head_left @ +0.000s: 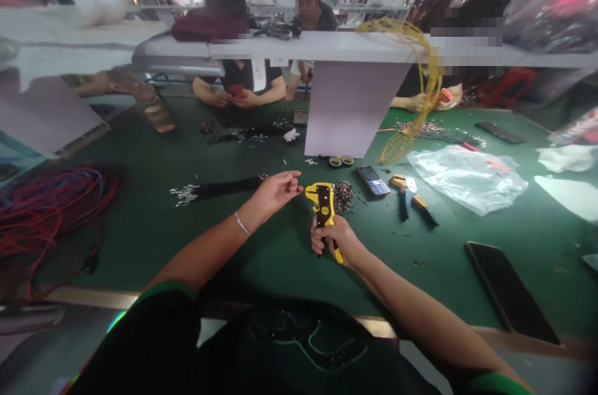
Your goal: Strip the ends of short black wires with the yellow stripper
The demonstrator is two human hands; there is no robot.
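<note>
My right hand (pixel 334 239) is shut around the handles of a yellow and black self-adjusting wire stripper (pixel 323 205), its jaws pointing away from me. My left hand (pixel 275 190) hangs over the green mat just left of the tool's head, its fingertips pinched together. No object shows between them. Beyond the stripper lies a small heap of short wire pieces with metal terminals (pixel 343 197). A bundle of black wires with silver terminals (pixel 219 189) stretches out to the left of my left hand.
A black keypad phone (pixel 372 180), orange-handled pliers (pixel 411 199), tape rolls (pixel 341 161) and a plastic bag (pixel 467 180) lie on the mat to the right. A black smartphone (pixel 507 292) is near the front edge. Red wire (pixel 51 214) is coiled at left. Co-workers sit opposite, behind a white shelf.
</note>
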